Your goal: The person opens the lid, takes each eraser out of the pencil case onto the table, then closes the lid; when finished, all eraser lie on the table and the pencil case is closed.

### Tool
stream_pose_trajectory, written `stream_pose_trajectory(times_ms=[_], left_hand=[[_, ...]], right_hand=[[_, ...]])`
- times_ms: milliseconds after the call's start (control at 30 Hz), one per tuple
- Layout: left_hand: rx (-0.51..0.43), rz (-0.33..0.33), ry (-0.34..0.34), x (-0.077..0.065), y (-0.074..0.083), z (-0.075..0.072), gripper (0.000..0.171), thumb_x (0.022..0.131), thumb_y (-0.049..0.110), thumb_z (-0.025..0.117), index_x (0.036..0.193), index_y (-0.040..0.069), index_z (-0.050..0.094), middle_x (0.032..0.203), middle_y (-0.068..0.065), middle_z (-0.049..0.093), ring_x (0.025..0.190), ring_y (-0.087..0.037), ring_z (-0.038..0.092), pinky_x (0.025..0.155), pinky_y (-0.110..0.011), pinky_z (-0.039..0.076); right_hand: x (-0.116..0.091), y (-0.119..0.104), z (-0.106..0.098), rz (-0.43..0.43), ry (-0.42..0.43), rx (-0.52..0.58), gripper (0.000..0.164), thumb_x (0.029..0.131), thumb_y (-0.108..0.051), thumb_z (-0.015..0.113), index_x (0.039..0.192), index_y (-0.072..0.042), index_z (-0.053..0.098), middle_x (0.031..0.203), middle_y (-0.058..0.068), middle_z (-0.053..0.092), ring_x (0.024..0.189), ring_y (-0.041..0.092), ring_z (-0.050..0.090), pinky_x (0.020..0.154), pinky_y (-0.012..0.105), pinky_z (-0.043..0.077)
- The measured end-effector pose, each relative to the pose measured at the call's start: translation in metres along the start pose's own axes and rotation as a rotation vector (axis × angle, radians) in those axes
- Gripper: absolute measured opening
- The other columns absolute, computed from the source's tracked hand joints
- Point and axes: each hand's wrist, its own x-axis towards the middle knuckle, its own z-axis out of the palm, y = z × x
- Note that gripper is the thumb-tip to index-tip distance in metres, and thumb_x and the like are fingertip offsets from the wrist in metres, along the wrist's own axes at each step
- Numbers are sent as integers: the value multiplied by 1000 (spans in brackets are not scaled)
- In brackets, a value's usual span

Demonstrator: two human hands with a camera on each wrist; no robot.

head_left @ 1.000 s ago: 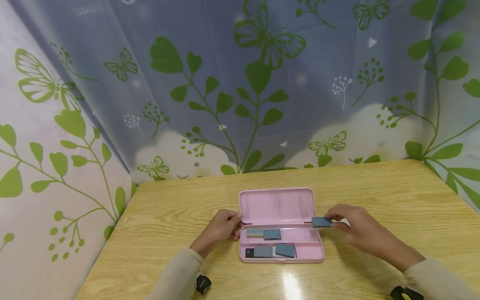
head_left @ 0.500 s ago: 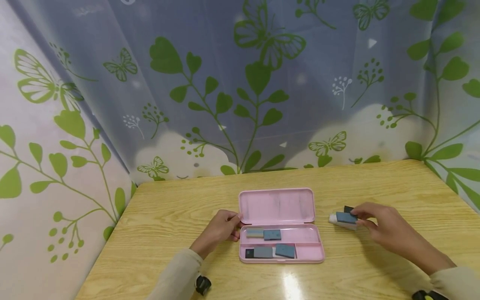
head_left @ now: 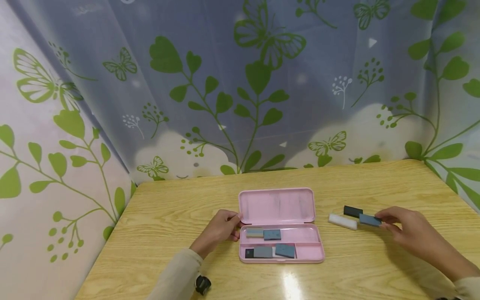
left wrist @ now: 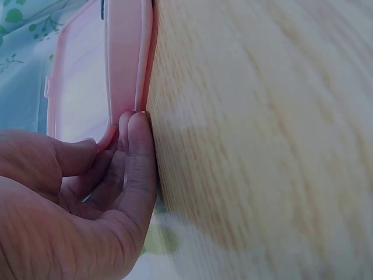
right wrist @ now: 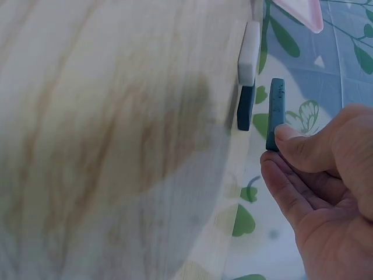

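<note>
An open pink pencil case (head_left: 277,207) lies on the table with its lid folded back. My left hand (head_left: 225,225) pinches the case's left side near the hinge; in the left wrist view the thumb is at the lid corner, fingertips against the base's side. Between thumb and fingers, my right hand (head_left: 406,227) holds a blue eraser (head_left: 369,220) just above the table, right of the case. Beside it lie a white eraser-like block (head_left: 343,221) and a black one (head_left: 353,211). Inside the case are several blue and grey erasers (head_left: 272,235), plus a small black piece.
The light wooden table (head_left: 180,200) ends at a patterned curtain (head_left: 210,104) behind and another (head_left: 56,166) on the left. The case's right front compartment (head_left: 309,251) shows bare pink plastic.
My right hand has moved right with the blue eraser, away from the case and past the white and black blocks, uncovering them. My left hand has stayed in place.
</note>
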Motion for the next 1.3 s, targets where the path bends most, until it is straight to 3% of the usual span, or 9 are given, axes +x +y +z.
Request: stream_pose_trajectory(times_ms=[300, 567, 800, 967, 1300], left_hand=[[-11, -1, -2, -1, 0, 0, 30, 108, 13, 49, 99, -6, 69, 84, -8, 62, 60, -11, 56, 54, -23, 55], [-22, 3, -4, 0, 0, 0, 29, 108, 12, 49, 100, -7, 69, 84, -7, 62, 60, -11, 55, 54, -22, 54], [-11, 6, -4, -1, 0, 0, 29, 108, 11, 49, 98, -7, 69, 81, -8, 61, 60, -11, 55, 54, -22, 54], [0, 2, 2, -1, 0, 0, 29, 108, 12, 49, 98, -7, 69, 81, -7, 61, 60, -11, 55, 55, -23, 54], [0, -5, 5, -1, 1, 1, 30, 109, 13, 49, 100, -6, 69, 81, -7, 60, 61, -11, 55, 55, -23, 55]], right_hand=[[-7, 9, 0, 29, -18, -42, 30, 69, 14, 83, 93, 2, 71, 87, 9, 73, 71, 19, 69, 58, 26, 55], [-9, 11, -1, 63, -54, -33, 28, 71, 13, 82, 94, 4, 70, 89, 13, 73, 72, 27, 70, 58, 32, 58], [-10, 11, 0, 67, -53, -43, 28, 71, 12, 83, 95, 5, 70, 89, 12, 73, 71, 20, 69, 59, 29, 57], [-8, 10, -2, 95, -68, -47, 28, 73, 10, 82, 97, 6, 70, 91, 14, 72, 72, 23, 68, 61, 36, 58], [-5, 2, 0, 2, -10, -6, 30, 71, 8, 86, 97, 2, 72, 91, 11, 73, 73, 18, 69, 59, 28, 56]])
